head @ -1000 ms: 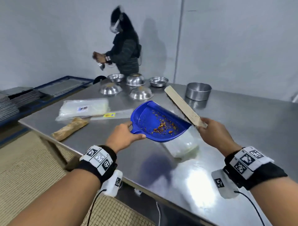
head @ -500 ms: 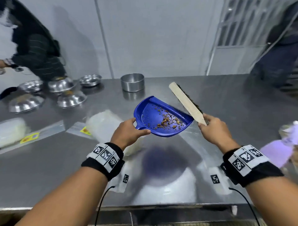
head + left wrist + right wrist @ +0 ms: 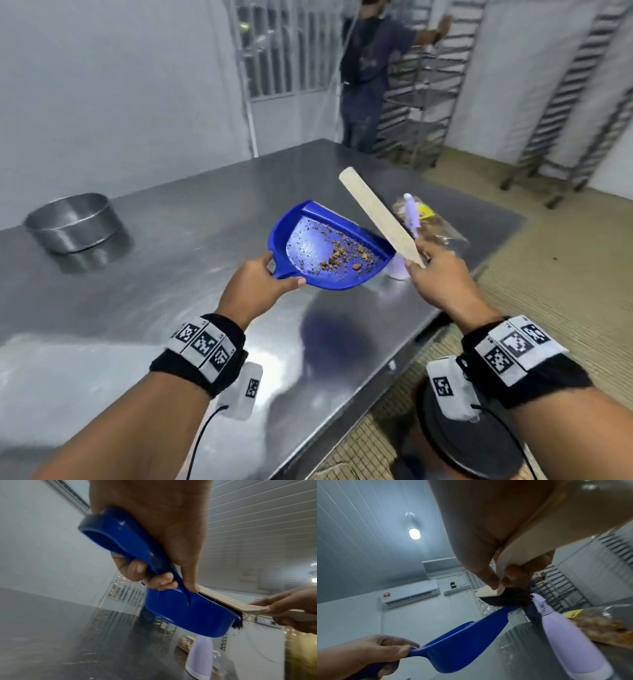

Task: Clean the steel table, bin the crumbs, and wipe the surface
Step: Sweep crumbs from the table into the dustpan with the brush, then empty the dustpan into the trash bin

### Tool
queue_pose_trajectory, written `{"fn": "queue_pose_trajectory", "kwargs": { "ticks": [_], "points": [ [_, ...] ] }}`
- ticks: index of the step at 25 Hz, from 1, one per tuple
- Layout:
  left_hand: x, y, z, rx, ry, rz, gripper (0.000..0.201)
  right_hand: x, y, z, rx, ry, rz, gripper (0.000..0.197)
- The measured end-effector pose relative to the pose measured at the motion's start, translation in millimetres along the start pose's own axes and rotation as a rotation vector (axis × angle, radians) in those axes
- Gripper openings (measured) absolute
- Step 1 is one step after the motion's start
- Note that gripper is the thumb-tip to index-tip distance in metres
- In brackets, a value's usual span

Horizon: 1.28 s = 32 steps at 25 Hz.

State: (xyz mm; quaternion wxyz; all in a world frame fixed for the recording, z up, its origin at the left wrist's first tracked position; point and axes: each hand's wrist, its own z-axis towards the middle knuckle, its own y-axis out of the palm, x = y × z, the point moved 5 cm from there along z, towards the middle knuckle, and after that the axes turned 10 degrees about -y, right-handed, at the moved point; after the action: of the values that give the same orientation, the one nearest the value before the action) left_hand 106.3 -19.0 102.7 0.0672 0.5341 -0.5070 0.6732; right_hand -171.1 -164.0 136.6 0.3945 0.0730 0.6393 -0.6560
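Grip: left hand [image 3: 255, 286] curled round handle of blue plastic dustpan [image 3: 325, 246], held level above steel surface [image 3: 137, 301]; brown crumbs [image 3: 342, 255] loose inside, likely spill-prone. Right hand [image 3: 442, 277] grips stiff, light wooden brush [image 3: 380, 216].

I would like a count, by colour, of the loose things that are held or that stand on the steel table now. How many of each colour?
Blue: 1, the dustpan, held by the left hand.
Wood colour: 1, the brush, held by the right hand.
Lilac: 1, the spray bottle.
Steel grey: 1, the round pan.
Clear: 1, the bag of snacks.
Total: 5.
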Motion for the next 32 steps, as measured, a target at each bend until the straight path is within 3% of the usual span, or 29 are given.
{"fn": "queue_pose_trajectory", "kwargs": {
  "ticks": [9, 18, 24, 28, 32],
  "points": [
    [64.9, 117.5, -23.2, -0.211, 0.141, 0.101, 0.052, 104.6, -80.3, -73.9, 0.143, 0.205, -0.043, 0.041],
    [101.2, 230.1, -54.4, -0.317, 0.084, 0.13, 0.09, 223.8, -127.9, -109.6, 0.116, 0.387, 0.005, 0.05],
    [119.5, 269.3, -61.5, -0.316, 0.053, 0.123, 0.082, 270.7, -155.4, -118.0, 0.089, 0.467, -0.003, 0.051],
    [137.4, 287.1, -50.5, -0.333, 0.082, 0.121, 0.067, 287.6, -166.3, -115.7, 0.1, 0.506, -0.018, 0.05],
    [154.5, 314.0, -30.2, -0.368, 0.134, 0.108, 0.064, 308.4, -176.2, -112.0, 0.142, 0.543, -0.022, 0.049]
  ]
}}
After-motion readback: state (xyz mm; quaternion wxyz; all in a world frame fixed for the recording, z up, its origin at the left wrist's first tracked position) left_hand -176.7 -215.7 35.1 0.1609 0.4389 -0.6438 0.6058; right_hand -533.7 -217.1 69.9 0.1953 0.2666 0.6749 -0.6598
